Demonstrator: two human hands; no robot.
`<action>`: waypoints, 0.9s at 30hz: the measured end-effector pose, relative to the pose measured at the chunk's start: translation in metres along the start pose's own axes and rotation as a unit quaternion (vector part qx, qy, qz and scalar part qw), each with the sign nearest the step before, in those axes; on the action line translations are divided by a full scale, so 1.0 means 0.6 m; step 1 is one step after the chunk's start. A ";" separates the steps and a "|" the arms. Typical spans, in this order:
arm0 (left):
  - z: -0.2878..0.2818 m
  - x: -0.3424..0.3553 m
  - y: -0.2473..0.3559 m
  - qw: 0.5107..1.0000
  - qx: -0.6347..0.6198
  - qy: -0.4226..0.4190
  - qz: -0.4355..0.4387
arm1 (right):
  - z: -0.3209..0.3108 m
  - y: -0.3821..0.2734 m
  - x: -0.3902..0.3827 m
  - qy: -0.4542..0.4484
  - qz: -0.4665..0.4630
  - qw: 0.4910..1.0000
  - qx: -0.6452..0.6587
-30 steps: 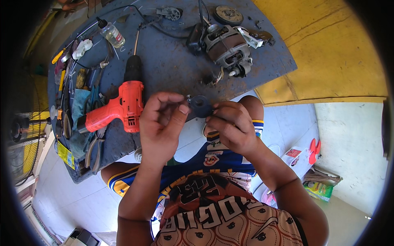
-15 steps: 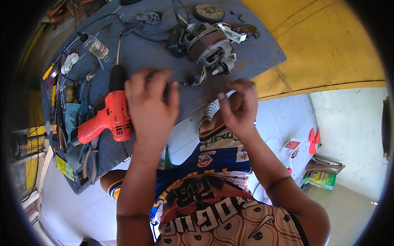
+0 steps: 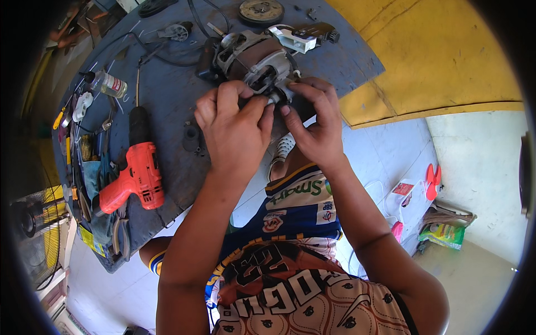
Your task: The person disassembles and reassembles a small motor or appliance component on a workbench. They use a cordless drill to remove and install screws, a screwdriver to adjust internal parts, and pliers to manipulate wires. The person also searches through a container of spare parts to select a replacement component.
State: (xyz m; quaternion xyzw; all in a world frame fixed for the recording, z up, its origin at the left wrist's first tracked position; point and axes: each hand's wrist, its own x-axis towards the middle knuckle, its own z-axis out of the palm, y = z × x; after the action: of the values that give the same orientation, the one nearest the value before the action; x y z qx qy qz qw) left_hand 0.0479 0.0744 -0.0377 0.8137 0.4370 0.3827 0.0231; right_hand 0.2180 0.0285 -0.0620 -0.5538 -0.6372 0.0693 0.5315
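My forearms (image 3: 204,218) reach forward, left grip (image 3: 237,125) and right grip (image 3: 317,120) curled at the motor's (image 3: 254,60) near end; I cannot tell if either pinches it

Motor (image 3: 257,60), drill (image 3: 140,174) (red) on table (image 3: 172,103)

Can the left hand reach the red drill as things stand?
Probably yes: the red drill lies left of the left hand, with only a small dark part lying between. That hand is at the motor, though.
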 end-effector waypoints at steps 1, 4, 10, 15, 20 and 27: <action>-0.002 -0.001 -0.001 1.000 0.005 0.000 0.005 | 0.001 0.000 0.000 0.002 0.001 1.000 0.002; -0.007 -0.004 -0.005 1.000 0.008 0.002 0.013 | 0.003 0.000 0.000 0.007 0.001 1.000 -0.001; -0.022 -0.012 -0.011 1.000 -0.004 0.009 0.016 | 0.004 0.002 -0.003 0.008 -0.001 1.000 -0.006; -0.058 -0.029 -0.013 0.999 -0.038 0.037 -0.002 | -0.005 -0.007 -0.001 0.010 -0.005 1.000 0.022; -0.110 -0.047 -0.020 0.995 -0.080 0.033 -0.048 | -0.015 -0.058 -0.001 -0.028 -0.053 0.998 0.022; -0.148 -0.058 -0.025 0.984 -0.156 0.040 -0.070 | 0.000 -0.113 0.024 -0.027 -0.092 0.993 0.062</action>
State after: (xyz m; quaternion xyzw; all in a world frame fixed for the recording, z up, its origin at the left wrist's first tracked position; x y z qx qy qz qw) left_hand -0.0309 0.0321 -0.0014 0.7512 0.4288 0.4759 0.1591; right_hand 0.1780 0.0143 -0.0074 -0.4566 -0.6941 0.0741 0.5515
